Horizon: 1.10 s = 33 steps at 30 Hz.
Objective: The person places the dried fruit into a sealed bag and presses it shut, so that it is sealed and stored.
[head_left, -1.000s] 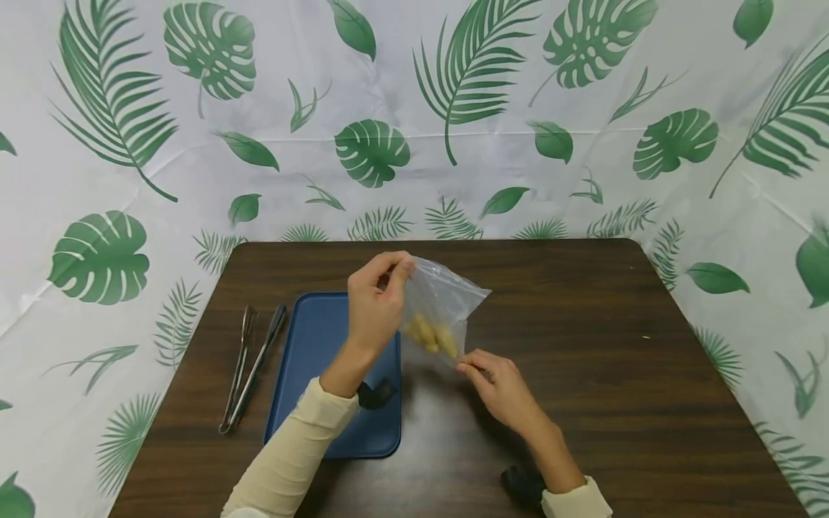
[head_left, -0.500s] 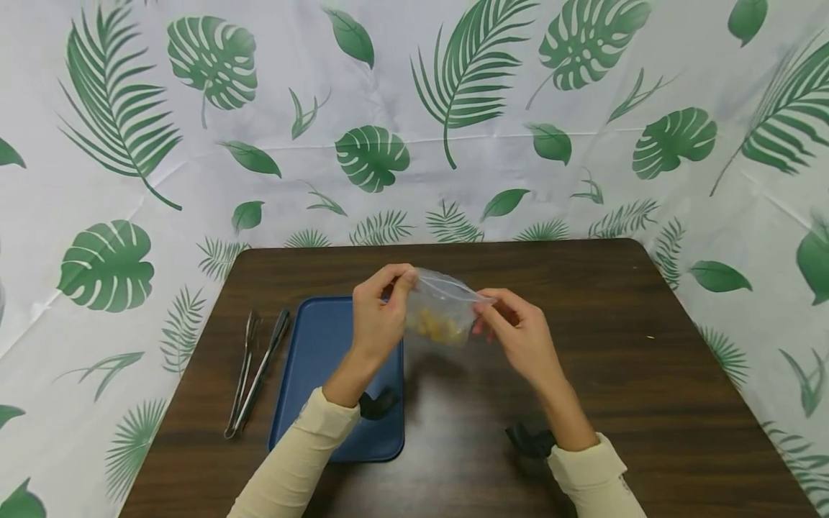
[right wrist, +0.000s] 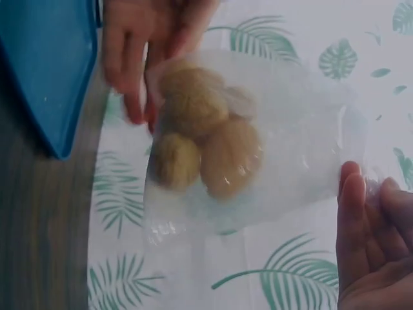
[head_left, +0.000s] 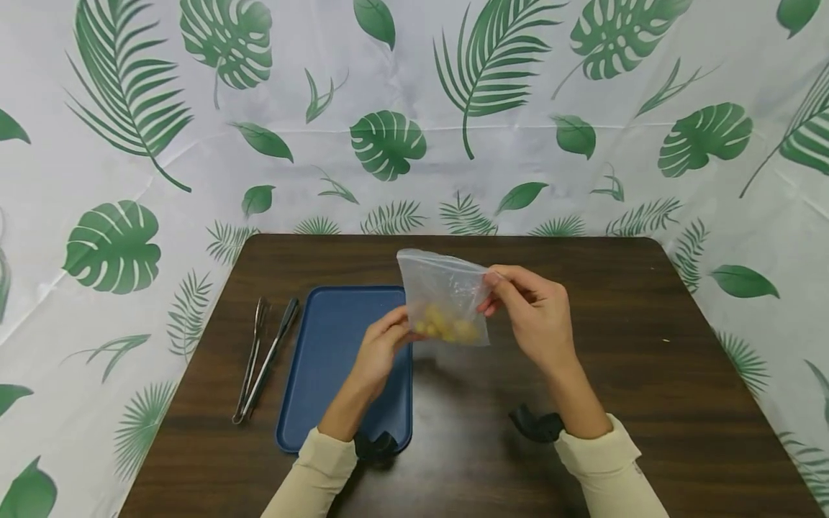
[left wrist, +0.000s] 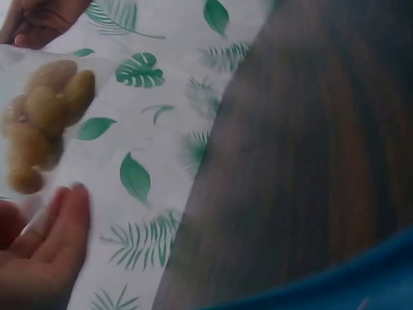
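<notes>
A clear zip bag point(head_left: 447, 288) hangs above the table, its zip edge uppermost. Several small yellow-brown lumps, like small potatoes point(right wrist: 193, 110), lie in its bottom. My right hand point(head_left: 540, 316) pinches the bag's upper right corner between thumb and fingertips. At the lower left edge, my left hand point(head_left: 378, 352) holds the bag between thumb and fingers, beside the lumps. In the left wrist view the fingers point(left wrist: 68, 223) of that hand look fairly straight below the bag. Exactly where they meet the plastic is partly hidden.
A blue tray point(head_left: 324, 360) lies on the dark wooden table point(head_left: 648, 381), partly under my left arm. Metal tongs point(head_left: 262, 367) rest left of the tray. Leaf-print cloth point(head_left: 291, 180) hangs behind the table and along its sides.
My right hand has moved up from the bag's lower corner to its upper right corner. My left hand has left the upper left corner and moved down to the bag's lower left.
</notes>
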### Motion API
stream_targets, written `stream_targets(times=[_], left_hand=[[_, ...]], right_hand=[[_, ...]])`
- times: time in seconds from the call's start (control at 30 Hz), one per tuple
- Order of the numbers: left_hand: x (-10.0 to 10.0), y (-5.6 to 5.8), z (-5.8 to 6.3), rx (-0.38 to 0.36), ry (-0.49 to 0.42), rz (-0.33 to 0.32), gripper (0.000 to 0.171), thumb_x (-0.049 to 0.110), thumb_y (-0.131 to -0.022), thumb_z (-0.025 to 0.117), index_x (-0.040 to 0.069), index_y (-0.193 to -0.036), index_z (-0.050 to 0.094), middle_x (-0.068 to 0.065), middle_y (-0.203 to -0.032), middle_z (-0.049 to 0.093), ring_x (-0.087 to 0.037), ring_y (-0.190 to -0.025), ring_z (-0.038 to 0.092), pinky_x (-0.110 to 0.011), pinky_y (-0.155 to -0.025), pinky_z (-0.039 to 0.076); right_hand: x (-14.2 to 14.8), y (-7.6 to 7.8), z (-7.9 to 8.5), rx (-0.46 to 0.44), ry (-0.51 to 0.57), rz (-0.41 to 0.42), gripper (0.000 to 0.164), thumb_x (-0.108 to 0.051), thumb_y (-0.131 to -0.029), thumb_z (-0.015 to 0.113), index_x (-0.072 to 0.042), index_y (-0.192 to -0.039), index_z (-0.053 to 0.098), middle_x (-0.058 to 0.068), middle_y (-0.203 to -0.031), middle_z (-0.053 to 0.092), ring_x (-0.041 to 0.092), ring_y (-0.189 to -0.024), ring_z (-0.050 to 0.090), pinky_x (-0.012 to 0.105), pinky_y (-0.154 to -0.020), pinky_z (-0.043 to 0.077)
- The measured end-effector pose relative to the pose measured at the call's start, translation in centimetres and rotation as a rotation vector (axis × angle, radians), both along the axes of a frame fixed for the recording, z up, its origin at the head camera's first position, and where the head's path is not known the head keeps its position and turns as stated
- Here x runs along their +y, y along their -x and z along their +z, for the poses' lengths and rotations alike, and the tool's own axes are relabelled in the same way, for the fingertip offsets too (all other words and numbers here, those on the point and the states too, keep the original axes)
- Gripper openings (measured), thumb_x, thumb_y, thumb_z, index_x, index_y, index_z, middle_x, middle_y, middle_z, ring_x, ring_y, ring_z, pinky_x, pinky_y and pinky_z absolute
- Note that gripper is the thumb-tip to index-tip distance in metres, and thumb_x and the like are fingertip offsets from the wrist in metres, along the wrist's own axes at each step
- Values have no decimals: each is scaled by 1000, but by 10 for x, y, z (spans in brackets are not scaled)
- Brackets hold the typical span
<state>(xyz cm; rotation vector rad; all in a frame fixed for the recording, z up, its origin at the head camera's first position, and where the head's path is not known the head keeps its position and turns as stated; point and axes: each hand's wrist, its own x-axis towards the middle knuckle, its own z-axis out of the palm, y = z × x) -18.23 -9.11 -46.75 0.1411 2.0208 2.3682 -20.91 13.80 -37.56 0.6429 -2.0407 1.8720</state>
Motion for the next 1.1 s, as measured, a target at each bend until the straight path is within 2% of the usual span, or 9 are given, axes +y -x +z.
stream_targets(times=[0.07,0.2,0.33,0.5,0.6,0.83,0.97,1.03,1.1], left_hand=[[4,-3,-4,-18,-47,-25,37,3,-105,49,-6,-140,58,-26,-134,64,-14,-109,68,-37,-101,55],[9,-10,-11,-33,-60,-37,40,3,-101,61,-5,-140,59,-27,-133,66,-16,-106,74,-33,-98,57],[15,-16,-16,-51,-92,-32,38,0,-98,66,-8,-135,61,-24,-119,74,-21,-97,77,-33,-93,59],[25,-16,-20,-19,-148,93,24,-6,-94,68,-17,-116,69,-5,-91,79,-11,-77,76,-30,-76,62],[27,-17,-19,-11,-161,156,19,-9,-92,69,-18,-109,70,2,-83,78,-10,-69,73,-28,-68,61],[22,-25,-20,-96,-158,254,18,-10,-88,73,-18,-104,70,-14,-84,79,-12,-63,72,-26,-63,60],[17,-30,-18,-112,-122,228,18,-9,-89,72,-16,-105,71,-20,-88,78,-12,-64,72,-28,-65,60],[12,-31,-18,-110,-44,184,18,-5,-90,73,-12,-106,72,-19,-94,78,-12,-71,73,-29,-71,61],[7,-32,-16,-101,29,115,22,-2,-91,73,-7,-113,71,-17,-108,76,-13,-86,74,-31,-79,61]], right_hand=[[2,0,1,7,24,-23,12,-2,-99,66,6,-99,75,7,-69,71,15,-59,68,25,-61,59],[8,0,0,18,82,-72,13,-1,-98,66,8,-99,75,3,-70,70,14,-58,68,26,-61,60],[12,0,-3,24,119,-81,14,0,-98,67,12,-100,73,-1,-72,72,13,-58,69,27,-61,60],[15,-3,-1,15,128,-82,16,-2,-98,67,13,-100,73,-1,-72,73,14,-57,70,27,-59,60],[16,-6,1,-2,113,-70,15,-3,-98,67,11,-100,73,1,-71,73,15,-58,69,26,-60,60],[28,-6,10,51,-74,-174,11,-6,-98,69,-1,-96,79,6,-67,70,14,-53,62,21,-51,50],[30,-4,13,35,-127,-171,12,-10,-99,69,-4,-96,79,7,-64,68,16,-52,60,23,-48,45],[29,-4,13,17,-134,-150,13,-10,-100,68,-4,-97,79,5,-66,69,16,-53,61,23,-49,47],[27,-5,13,5,-137,-119,12,-9,-100,67,-4,-97,78,3,-69,71,14,-53,62,23,-51,49]])
